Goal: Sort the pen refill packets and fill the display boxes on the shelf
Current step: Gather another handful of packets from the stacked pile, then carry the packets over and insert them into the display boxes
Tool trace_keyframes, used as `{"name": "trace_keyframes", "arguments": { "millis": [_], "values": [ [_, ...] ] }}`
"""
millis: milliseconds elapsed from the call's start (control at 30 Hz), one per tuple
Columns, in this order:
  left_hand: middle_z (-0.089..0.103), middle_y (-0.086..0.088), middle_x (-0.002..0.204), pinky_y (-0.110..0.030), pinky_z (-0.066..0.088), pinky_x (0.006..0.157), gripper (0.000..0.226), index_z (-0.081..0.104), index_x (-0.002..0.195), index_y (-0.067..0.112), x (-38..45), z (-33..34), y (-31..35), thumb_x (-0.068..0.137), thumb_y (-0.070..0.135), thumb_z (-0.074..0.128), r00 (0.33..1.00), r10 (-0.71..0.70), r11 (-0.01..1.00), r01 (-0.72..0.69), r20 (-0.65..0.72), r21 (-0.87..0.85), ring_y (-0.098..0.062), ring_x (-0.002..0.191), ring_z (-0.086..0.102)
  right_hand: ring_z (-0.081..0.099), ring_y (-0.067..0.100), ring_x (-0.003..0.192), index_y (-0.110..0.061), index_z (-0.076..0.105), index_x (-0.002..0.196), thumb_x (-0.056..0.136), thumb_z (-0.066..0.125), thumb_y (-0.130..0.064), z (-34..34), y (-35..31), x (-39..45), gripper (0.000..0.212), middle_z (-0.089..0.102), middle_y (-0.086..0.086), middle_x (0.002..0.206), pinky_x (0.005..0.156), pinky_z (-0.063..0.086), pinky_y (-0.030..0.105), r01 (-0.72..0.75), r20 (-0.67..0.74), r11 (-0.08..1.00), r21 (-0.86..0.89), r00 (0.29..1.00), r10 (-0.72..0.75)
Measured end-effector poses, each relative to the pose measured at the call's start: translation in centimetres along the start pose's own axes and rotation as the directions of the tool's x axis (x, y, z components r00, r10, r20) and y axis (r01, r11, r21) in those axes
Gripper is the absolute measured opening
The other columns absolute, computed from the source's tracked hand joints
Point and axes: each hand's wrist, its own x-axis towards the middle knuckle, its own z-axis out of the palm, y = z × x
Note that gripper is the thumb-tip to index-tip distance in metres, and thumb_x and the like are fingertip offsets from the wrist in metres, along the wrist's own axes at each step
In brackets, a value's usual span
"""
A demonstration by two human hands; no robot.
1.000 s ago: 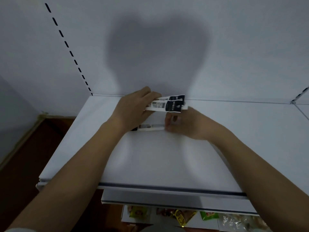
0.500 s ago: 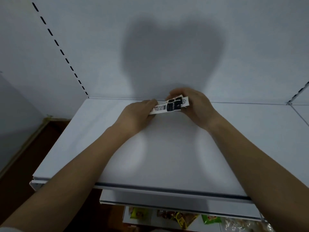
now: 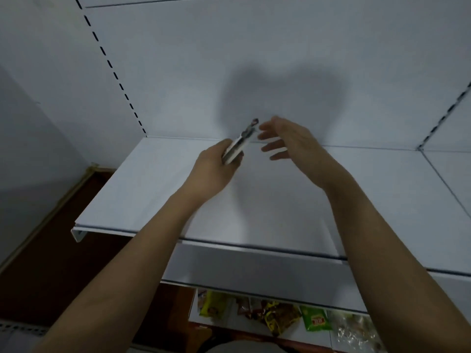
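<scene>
wall: white back panel (image 3: pixel 254 47) with a soft dark shadow | shelf: flat white board (image 3: pixel 142 189) | floor: dark brown (image 3: pixel 51 263) | light: dim

No text, number or brand can be read anywhere in the view. The pen refill packet (image 3: pixel 240 142), gripped in the left hand (image 3: pixel 216 169), is motion-blurred; its dark printed end shows no legible characters. The snack packets (image 3: pixel 283 318) on the lower shelf, near right, carry coloured printing, including a red label patch on the green packet (image 3: pixel 317 319), too small and blurred to decipher.
</scene>
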Motion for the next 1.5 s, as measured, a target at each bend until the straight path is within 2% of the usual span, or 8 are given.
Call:
{"name": "trace_keyframes", "arguments": {
  "millis": [67,167,300,467,733,1033,1267,1500],
  "values": [
    [0.054,0.015,0.059,-0.021,0.04,0.058,0.01,0.066,0.095,0.015,-1.2,-0.8,1.1,0.098,0.015,0.056,0.999,-0.022,0.973,0.029,0.034,-0.23,-0.002,0.053,0.046,0.068,0.019,0.096,-0.021,0.067,0.111,0.104,0.038,-0.046,-1.3,-0.1,-3.2,0.039,0.071,-0.003,0.107,0.085,0.054,0.037,0.007,-0.058,0.995,-0.1,0.998,-0.013],
    [0.049,0.007,0.059,-0.028,0.04,0.054,0.015,0.066,0.097,0.016,-3.8,-1.1,2.8,0.101,0.013,0.052,0.995,0.019,0.883,0.03,0.099,-0.468,-0.014,0.056,0.044,0.066,0.013,0.093,-0.023,0.067,0.106,0.104,0.039,-0.044,-2.0,-0.2,-9.1,0.036,0.07,-0.008,0.102,0.084,0.052,0.033,-0.042,-0.226,0.971,-0.235,0.974,-0.013],
    [0.045,0.007,0.059,-0.025,0.038,0.051,0.014,0.065,0.096,0.016,-7.6,0.0,4.9,0.1,0.012,0.053,0.977,0.083,0.788,0.056,0.196,-0.613,-0.011,0.054,0.041,0.061,0.003,0.084,-0.026,0.065,0.096,0.099,0.048,-0.042,-1.6,-0.4,-18.4,0.024,0.067,-0.013,0.095,0.071,0.047,0.021,-0.204,-0.428,0.918,-0.34,0.903,0.042],
    [0.043,0.006,0.061,-0.023,0.036,0.05,0.014,0.065,0.097,0.017,-11.7,2.9,6.3,0.101,0.012,0.053,0.93,0.2,0.638,0.116,0.309,-0.762,-0.011,0.054,0.039,0.058,0.007,0.078,-0.023,0.065,0.099,0.1,0.052,-0.036,-2.2,1.5,-31.6,0.019,0.063,-0.015,0.091,0.069,0.047,0.024,-0.463,-0.611,0.792,-0.399,0.778,0.147],
    [0.053,0.004,0.068,-0.041,0.039,0.076,0.019,0.067,0.097,0.028,-19.6,13.1,10.0,0.104,0.025,0.05,0.709,0.372,0.728,0.179,0.599,-0.662,-0.019,0.065,0.049,0.055,-0.002,0.082,-0.025,0.065,0.101,0.1,0.052,-0.032,-3.1,3.7,-50.2,0.015,0.06,-0.018,0.088,0.07,0.04,0.028,-0.76,-0.815,0.623,-0.186,0.473,0.333],
    [0.052,0.004,0.062,-0.037,0.041,0.07,0.018,0.068,0.099,0.022,-30.4,26.4,23.9,0.102,0.019,0.051,0.579,0.434,0.773,0.155,0.691,-0.615,-0.024,0.061,0.049,0.055,0.002,0.084,-0.028,0.062,0.106,0.102,0.049,-0.037,-8.1,5.0,-69.4,0.016,0.06,-0.014,0.097,0.074,0.052,0.03,-0.859,-0.891,0.487,0.156,0.09,0.446],
    [0.054,0.001,0.06,-0.038,0.044,0.074,0.017,0.067,0.097,0.017,-38.7,34.0,31.7,0.102,0.025,0.053,0.411,0.399,0.874,0.101,0.819,-0.476,-0.017,0.06,0.052,0.059,0.012,0.092,-0.027,0.061,0.111,0.102,0.048,-0.04,-13.4,6.9,-79.5,0.021,0.06,-0.006,0.109,0.083,0.054,0.037,-0.844,-0.769,0.44,0.307,0.052,0.637],
    [0.056,-0.004,0.062,-0.032,0.043,0.065,0.019,0.069,0.103,0.021,-37.4,40.4,39.3,0.102,0.029,0.052,0.435,0.4,0.879,0.067,0.807,-0.472,-0.017,0.06,0.054,0.059,0.017,0.101,-0.029,0.058,0.118,0.103,0.046,-0.043,-23.0,10.1,-81.8,0.024,0.057,-0.005,0.116,0.09,0.053,0.041,-0.814,-0.719,0.477,0.331,0.111,0.686]
  ]
}}
